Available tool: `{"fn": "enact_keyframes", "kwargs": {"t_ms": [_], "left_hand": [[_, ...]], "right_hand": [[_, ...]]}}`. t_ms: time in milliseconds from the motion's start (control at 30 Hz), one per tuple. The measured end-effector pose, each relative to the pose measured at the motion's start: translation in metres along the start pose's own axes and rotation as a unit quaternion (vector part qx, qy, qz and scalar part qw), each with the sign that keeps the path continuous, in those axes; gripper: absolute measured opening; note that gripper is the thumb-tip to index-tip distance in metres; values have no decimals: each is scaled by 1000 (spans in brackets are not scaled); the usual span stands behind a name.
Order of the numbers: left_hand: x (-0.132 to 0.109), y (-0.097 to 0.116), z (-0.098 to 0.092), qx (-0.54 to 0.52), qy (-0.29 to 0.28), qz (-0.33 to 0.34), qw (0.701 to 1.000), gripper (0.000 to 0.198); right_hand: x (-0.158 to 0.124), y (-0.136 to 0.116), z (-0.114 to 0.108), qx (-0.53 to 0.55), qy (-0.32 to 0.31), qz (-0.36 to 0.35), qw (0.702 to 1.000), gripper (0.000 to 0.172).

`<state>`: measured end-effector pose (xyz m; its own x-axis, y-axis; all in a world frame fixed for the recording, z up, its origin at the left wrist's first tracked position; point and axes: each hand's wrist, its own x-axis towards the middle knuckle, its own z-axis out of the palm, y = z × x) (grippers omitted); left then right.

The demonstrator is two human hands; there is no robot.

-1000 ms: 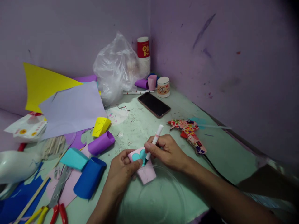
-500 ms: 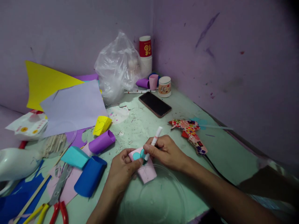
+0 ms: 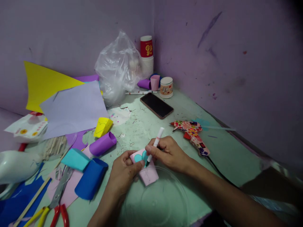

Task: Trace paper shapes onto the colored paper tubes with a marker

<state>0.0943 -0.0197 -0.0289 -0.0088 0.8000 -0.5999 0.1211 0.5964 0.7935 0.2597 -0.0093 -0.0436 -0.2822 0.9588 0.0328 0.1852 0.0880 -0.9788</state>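
Between my hands is a pink foam cup shape [image 3: 149, 176] with a teal heart [image 3: 138, 156] on its face. My left hand [image 3: 126, 170] grips it by its left side, the thumb lying across the front near the heart. A white marker pen [image 3: 157, 138] is pinched in the fingers of my right hand [image 3: 169, 154], its dark tip touching the pink surface at the heart's lower edge. Under the pink piece lies a clear round plastic lid [image 3: 155, 203]. To the left sit a blue foam tube [image 3: 91, 179], a teal one [image 3: 75, 159] and a purple one [image 3: 103, 144].
Scissors [image 3: 58, 195] with red and yellow handles lie at front left. A flower-patterned glue gun [image 3: 193, 134] with a black cord rests at right. Farther back are a phone [image 3: 157, 105], a plastic bag [image 3: 118, 69], a paper-cup stack [image 3: 147, 56] and foam sheets [image 3: 75, 107].
Both hands, the pink piece and the marker stay almost where they were. The whole view has shifted very slightly.
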Motion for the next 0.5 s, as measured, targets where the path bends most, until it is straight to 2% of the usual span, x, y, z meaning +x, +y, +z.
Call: {"fn": "enact_keyframes", "kwargs": {"t_ms": [500], "left_hand": [[2, -1, 0, 14, 6, -13, 1000, 34]], "right_hand": [[0, -1, -3, -19, 15, -2, 1000, 34]]}}
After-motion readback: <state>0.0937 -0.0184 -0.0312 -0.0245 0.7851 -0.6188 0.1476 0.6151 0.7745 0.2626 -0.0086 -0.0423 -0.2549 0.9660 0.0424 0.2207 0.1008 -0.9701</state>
